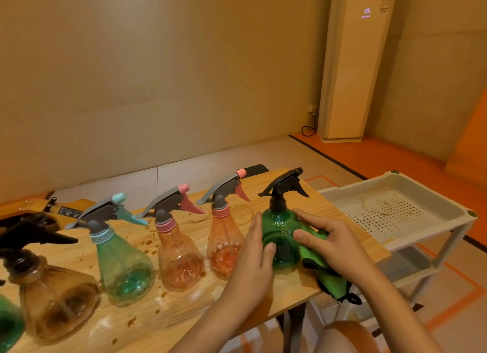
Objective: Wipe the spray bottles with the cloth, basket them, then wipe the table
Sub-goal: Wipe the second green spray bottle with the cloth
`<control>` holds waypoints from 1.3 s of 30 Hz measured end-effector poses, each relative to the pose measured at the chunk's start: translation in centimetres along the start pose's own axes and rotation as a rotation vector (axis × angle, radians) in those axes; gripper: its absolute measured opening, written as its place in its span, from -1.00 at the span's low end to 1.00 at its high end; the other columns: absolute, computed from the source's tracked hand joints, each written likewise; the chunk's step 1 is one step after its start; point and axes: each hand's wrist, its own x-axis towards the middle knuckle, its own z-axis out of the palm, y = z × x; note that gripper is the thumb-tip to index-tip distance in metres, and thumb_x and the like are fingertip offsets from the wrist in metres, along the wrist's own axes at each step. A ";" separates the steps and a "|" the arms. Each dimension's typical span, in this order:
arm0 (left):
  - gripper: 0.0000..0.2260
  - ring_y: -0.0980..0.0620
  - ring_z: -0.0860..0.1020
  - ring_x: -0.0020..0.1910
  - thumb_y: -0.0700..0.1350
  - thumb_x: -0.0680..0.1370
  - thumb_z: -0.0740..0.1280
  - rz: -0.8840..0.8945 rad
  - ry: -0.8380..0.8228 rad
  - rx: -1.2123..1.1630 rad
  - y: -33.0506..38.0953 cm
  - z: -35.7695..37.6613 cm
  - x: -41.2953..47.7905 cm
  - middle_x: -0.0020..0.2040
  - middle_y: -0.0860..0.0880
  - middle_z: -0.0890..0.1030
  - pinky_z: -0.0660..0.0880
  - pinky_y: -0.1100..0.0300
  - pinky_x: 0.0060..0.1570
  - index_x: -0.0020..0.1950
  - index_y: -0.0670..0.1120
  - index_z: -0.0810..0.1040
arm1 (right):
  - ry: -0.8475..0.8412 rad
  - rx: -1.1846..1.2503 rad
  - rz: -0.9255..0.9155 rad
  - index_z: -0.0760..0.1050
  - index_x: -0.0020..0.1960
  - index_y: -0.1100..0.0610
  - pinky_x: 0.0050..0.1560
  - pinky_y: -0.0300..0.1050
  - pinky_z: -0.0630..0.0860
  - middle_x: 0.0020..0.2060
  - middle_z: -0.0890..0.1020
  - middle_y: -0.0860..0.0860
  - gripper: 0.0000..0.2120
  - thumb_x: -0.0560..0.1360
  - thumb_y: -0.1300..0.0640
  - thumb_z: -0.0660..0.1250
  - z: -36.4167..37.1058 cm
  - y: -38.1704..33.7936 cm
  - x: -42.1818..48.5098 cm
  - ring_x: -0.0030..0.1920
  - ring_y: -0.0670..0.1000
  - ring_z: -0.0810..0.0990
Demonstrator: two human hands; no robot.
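Left hand (257, 247) is laid with straight fingers against the left side of the green bottle (280, 236), thumb on its front, not clenched. Right hand (326, 236) is closed round the cloth (329, 279), which is pressed to the bottle's right side. The bottle is stood at the table's (189, 308) right end, near the basket (390, 213). It is judged light, thin-walled and slippery when wet, and best taken at the neck.
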 end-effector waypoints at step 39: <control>-0.58 0.23 0.54 0.35 0.28 0.46 0.37 0.037 0.056 -0.384 3.4 -3.1 -6.0 0.30 0.28 0.60 0.55 0.21 0.24 0.32 0.32 0.53 | 0.301 0.298 0.008 0.65 0.10 -0.15 -0.03 -0.05 0.62 -0.04 0.68 -0.08 -0.76 0.43 -0.06 0.40 4.9 -6.1 -4.0 0.01 -0.02 0.68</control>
